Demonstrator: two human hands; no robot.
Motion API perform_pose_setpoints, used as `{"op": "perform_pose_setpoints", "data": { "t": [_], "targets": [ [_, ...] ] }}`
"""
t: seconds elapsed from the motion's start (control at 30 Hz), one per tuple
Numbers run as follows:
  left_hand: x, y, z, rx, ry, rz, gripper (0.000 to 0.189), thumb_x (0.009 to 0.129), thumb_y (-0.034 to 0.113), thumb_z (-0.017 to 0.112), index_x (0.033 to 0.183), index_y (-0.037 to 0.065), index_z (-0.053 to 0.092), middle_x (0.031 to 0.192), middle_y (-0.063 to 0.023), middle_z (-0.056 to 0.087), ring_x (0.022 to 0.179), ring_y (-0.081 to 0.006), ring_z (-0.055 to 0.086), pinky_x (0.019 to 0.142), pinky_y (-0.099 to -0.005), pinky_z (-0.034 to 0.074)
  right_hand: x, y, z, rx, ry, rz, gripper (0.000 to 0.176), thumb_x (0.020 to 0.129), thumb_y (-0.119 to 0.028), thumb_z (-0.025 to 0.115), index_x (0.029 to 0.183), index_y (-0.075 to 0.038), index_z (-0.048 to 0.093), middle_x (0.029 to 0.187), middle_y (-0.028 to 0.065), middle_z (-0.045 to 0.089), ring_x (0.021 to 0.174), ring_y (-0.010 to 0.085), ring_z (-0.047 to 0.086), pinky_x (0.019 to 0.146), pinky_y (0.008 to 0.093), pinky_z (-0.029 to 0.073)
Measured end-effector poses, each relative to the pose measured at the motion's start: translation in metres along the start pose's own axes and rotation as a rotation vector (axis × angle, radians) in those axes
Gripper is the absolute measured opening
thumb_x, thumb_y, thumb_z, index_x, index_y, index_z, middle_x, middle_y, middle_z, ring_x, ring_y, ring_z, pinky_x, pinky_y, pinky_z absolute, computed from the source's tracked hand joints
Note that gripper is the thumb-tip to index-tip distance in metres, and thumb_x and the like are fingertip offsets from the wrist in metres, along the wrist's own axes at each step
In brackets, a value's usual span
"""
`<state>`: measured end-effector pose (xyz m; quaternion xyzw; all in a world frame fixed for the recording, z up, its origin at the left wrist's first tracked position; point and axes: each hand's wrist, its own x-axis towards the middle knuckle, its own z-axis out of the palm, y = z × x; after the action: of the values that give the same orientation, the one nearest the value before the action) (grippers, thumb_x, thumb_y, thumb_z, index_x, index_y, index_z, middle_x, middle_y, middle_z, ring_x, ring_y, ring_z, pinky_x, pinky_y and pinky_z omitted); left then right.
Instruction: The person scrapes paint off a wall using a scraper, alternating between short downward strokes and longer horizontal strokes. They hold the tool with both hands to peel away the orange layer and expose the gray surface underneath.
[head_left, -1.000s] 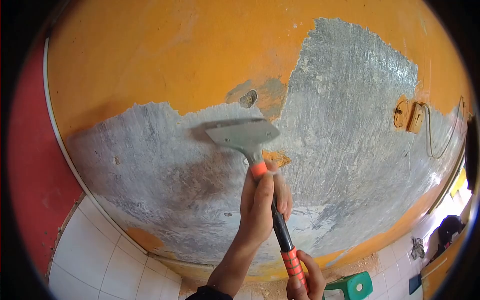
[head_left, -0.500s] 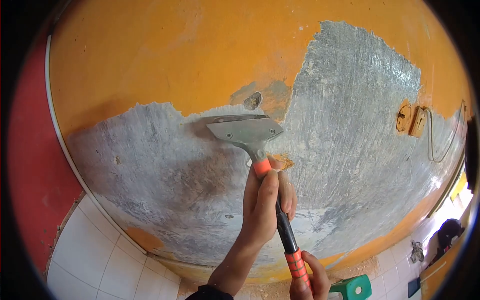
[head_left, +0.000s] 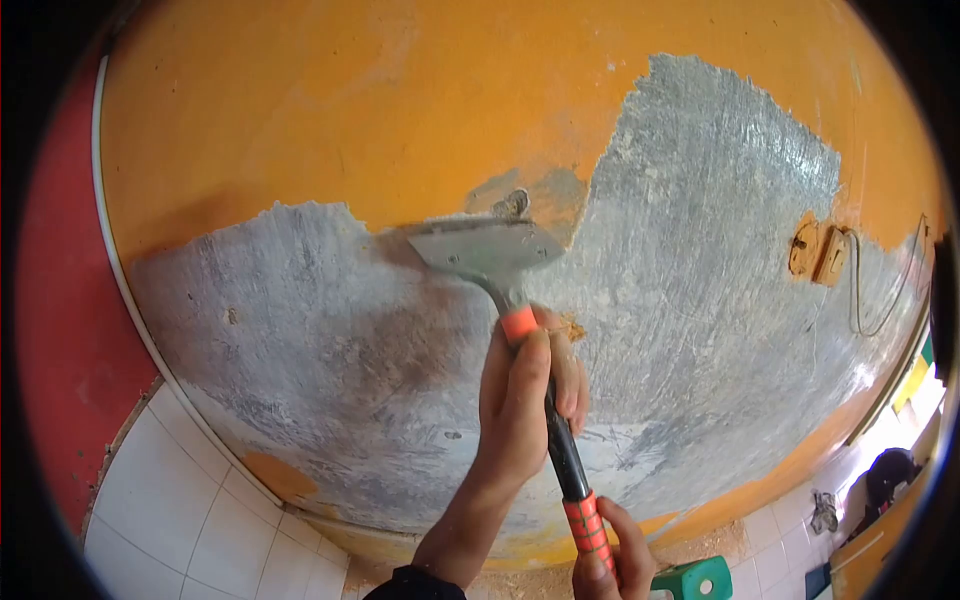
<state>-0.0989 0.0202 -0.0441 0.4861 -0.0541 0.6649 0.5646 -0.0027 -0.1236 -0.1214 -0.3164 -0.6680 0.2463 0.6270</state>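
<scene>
The scraper [head_left: 487, 250] blade's right on the paint edge, mid-frame. Left hand [head_left: 520, 400] clenched high on the handle, right hand [head_left: 612, 560] clenched at its end. Wall [head_left: 300, 120]: big grey patch [head_left: 700, 260] bare, orange left above and along the bottom.

**One head-worn view**

A fisheye camera on the person's head faces the part-scraped orange painted wall [head_left: 300, 120] nearly head-on, close enough that it fills most of the frame. White floor tiles [head_left: 180, 500] curve along the lower left. The left hand [head_left: 520, 400] and right hand [head_left: 612, 560] enter at bottom centre, closed on an orange-and-black-handled steel scraper [head_left: 490, 245].
</scene>
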Motion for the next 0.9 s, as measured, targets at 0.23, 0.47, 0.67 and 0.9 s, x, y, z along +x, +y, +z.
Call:
{"op": "perform_pose_setpoints", "data": {
  "t": [0.23,0.47,0.67,0.9],
  "targets": [
    [-0.001,0.001,0.001,0.037,0.010,-0.005,0.024,0.099,0.029,0.039,0.111,0.009,0.043,0.054,-0.0006,0.037,0.038,-0.0119,0.037,0.032,-0.0246,0.030,0.002,0.003,-0.001,0.061,0.013,-0.020,0.050,0.097,-0.020,0.044,0.140,0.004,0.032,0.060,-0.0025,0.047,0.045,0.0048,0.038,0.043,0.0203,0.030],
    [-0.003,-0.001,-0.003,0.059,0.002,-0.016,0.025,0.099,0.031,0.039,0.111,0.009,0.042,0.053,-0.0006,0.037,0.038,-0.0121,0.038,0.032,-0.0247,0.030,0.000,0.001,0.001,0.096,0.015,0.000,0.052,0.096,-0.020,0.045,0.139,0.006,0.030,0.062,-0.0016,0.048,0.045,0.0049,0.038,0.043,0.0204,0.030],
    [-0.005,-0.001,-0.005,0.049,-0.030,-0.020,0.025,0.099,0.031,0.039,0.110,0.009,0.043,0.052,-0.0002,0.036,0.038,-0.0120,0.038,0.031,-0.0246,0.029,-0.004,-0.005,0.003,0.087,0.011,0.007,0.050,0.096,-0.017,0.045,0.140,0.004,0.031,0.065,-0.0007,0.051,0.047,0.0049,0.038,0.045,0.0198,0.030],
    [-0.002,0.005,-0.003,0.019,-0.004,-0.038,0.024,0.100,0.030,0.035,0.111,0.010,0.043,0.053,0.0004,0.036,0.039,-0.0110,0.037,0.031,-0.0242,0.030,0.003,-0.010,0.008,-0.007,0.026,-0.040,0.049,0.096,-0.015,0.044,0.139,0.004,0.032,0.070,0.0018,0.053,0.049,0.0047,0.038,0.045,0.0204,0.031]
  ]
}}
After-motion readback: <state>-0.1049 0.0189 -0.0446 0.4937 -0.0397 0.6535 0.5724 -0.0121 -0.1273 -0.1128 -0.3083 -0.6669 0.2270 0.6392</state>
